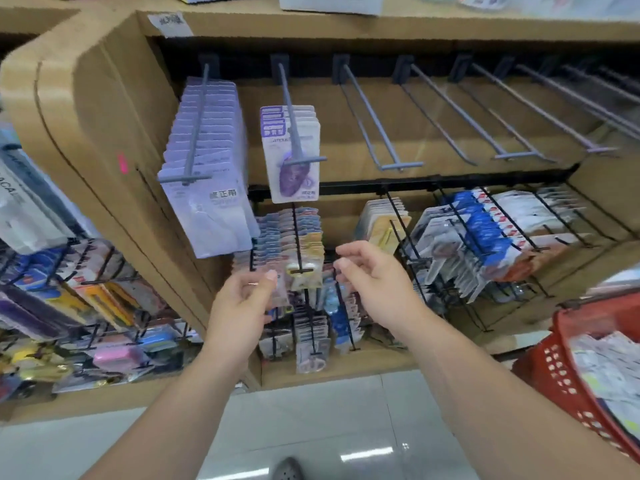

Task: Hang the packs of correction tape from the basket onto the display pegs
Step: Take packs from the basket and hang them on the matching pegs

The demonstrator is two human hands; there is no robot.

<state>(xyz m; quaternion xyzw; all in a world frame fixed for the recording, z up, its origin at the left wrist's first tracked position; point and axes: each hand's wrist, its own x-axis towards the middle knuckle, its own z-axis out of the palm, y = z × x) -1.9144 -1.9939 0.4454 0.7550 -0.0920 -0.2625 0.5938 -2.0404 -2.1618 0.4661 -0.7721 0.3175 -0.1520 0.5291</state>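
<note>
My left hand point(244, 299) grips a blurred correction tape pack point(280, 295) between thumb and curled fingers, low in front of the shelf. Just to its right, my right hand point(367, 271) hovers with loosely curled fingers and holds nothing. Above them, the left grey peg point(197, 133) is full of lilac packs point(207, 188). The second peg point(292, 126) carries several packs point(294, 168) with a purple tape showing. Further right, the empty pegs point(377, 123) stick out bare. The red basket point(554, 362) at the lower right holds more packs point(609, 372).
Black wire hooks point(485, 237) below the grey pegs are crowded with other stationery packs. A cardboard side panel point(104, 140) stands left of the pegs, with more hanging goods point(86, 289) beyond it. Grey floor tiles point(311, 420) lie under my arms.
</note>
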